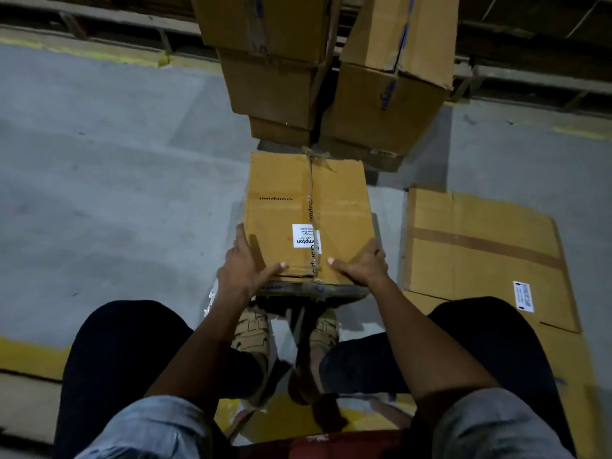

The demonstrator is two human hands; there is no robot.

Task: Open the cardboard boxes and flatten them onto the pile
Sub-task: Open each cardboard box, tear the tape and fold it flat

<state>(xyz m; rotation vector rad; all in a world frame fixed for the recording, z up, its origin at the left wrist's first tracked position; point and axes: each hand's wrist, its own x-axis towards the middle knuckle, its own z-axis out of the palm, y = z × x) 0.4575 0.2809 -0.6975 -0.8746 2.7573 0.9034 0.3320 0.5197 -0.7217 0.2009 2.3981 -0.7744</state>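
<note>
- Left hand [243,265]: laid on the near-left corner of the sealed box [309,217]; fingers [240,238] run straight along the left side edge, thumb spread across the top face. Nothing is gripped, only pressed and steadied.
- Sealed box: set on the floor [116,193] just ahead of the sandalled feet [253,329], between the knees; it is closed and full height, not yet flattened.
- Tape seam [311,200]: runs down the middle of the top face from far edge to near edge, wrinkled and partly lifted at the far end. A white label [306,235] sits across it near the hands.
- Right hand [362,265]: placed on the near-right corner, thumb pointed inward toward the seam; its fingers are hidden past the right edge, so curled or straight cannot be told.
- Step judged in hand: box is squared up and held for opening; the seam appears unbroken.
- Next move judged: a thumb or fingertip is to be worked under the tape at the near end, the seam split, flaps thrown open. The label bridging the seam is likely to resist tearing.
- Stacked boxes [275,81]: left standing just beyond the sealed box, more of the same to be processed.
- Flattened pile [480,246]: laid on the floor to the right, near the right knee; the collapsed box is to be moved there.
</note>
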